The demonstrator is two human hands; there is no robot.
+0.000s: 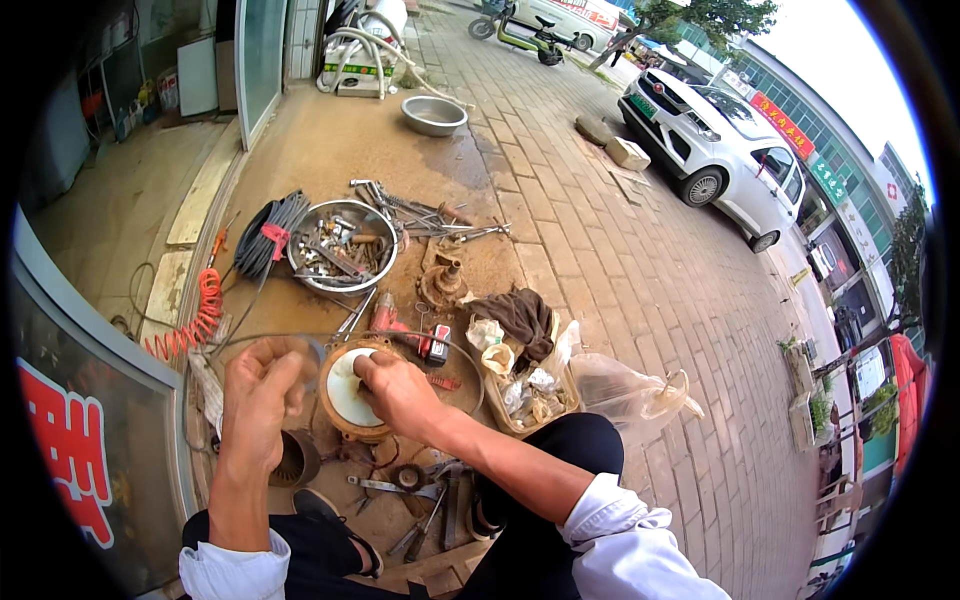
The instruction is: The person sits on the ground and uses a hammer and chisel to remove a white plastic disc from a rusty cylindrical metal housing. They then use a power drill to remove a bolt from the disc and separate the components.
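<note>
My left hand (pixel 270 380) is raised at the left of a rusty round housing (pixel 338 408) with a white disc (pixel 353 405) on top. Its fingers are curled and slightly blurred; what they hold, if anything, is unclear. My right hand (pixel 395 385) rests over the disc, thumb and fingers closed near its middle on something hidden. Just behind the housing lie a red cordless power tool (pixel 390 322) and a thin cable. Below it are a dark metal cylinder (pixel 295 458) and scattered hand tools (pixel 430 515).
A bowl of metal parts (pixel 340 245), coiled cables (pixel 260 240), red air hose (pixel 190 325), rusty casting (pixel 443 280) and bin of rags (pixel 520 390) surround the work. A glass door frame (pixel 140 380) borders the left; a white car (pixel 725 150) stands on the paving (pixel 680 420).
</note>
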